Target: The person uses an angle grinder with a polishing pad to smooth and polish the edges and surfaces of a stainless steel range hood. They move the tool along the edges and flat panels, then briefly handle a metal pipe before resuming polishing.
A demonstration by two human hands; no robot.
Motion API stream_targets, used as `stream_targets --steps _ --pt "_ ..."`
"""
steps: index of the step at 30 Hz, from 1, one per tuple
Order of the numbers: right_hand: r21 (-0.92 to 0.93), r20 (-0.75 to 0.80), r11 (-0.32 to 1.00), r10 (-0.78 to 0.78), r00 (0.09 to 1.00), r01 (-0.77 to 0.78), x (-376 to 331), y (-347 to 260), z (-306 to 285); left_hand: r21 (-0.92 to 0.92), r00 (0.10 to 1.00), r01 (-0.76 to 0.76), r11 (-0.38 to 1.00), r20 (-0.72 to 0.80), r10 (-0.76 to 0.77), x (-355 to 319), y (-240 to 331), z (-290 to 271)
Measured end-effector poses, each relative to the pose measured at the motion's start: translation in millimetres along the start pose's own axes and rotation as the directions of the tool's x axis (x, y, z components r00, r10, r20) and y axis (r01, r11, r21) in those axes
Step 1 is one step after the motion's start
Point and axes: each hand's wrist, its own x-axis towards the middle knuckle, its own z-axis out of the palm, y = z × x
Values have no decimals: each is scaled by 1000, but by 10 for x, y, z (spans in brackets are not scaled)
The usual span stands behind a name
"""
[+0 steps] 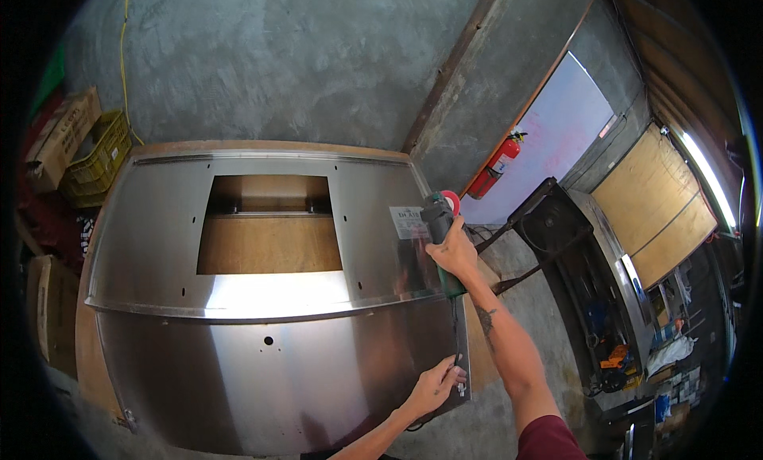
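A large bent stainless steel sheet [262, 357] with a rectangular cut-out lies on a wooden worktable [270, 249]. My right hand [455, 252] grips a grey and green angle grinder [437, 217] with a red disc, held at the sheet's right edge. My left hand [435, 384] is nearer to me. It pinches the grinder's dark power cord [455, 333] against the sheet's lower right corner. A white label [407, 221] is stuck to the sheet just left of the grinder.
A red fire extinguisher [497, 167] leans on the concrete wall behind the table. A black metal frame [548, 221] and a cluttered shelf stand to the right. Cardboard boxes [60, 138] and a yellow crate [97, 159] sit at the far left.
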Motion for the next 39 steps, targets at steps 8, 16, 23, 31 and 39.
stream_targets --steps 8,16,23,31,39 --pt "159 -238 986 -16 971 55 555 -241 257 -19 976 -161 987 -149 156 266 -23 -332" --pt "432 -234 899 30 972 76 188 -342 -80 -302 991 0 953 -130 -41 219 224 -248" --pt "575 -324 811 108 940 105 -1083 -64 -463 63 952 -229 971 -196 237 -66 730 6" --pt "927 8 357 287 958 -115 -2973 578 -705 462 887 -270 845 -222 405 -1139 55 1026" --pt "944 127 302 35 991 -132 -4187 613 -556 527 803 -172 832 -414 428 -2372 -237 1747"
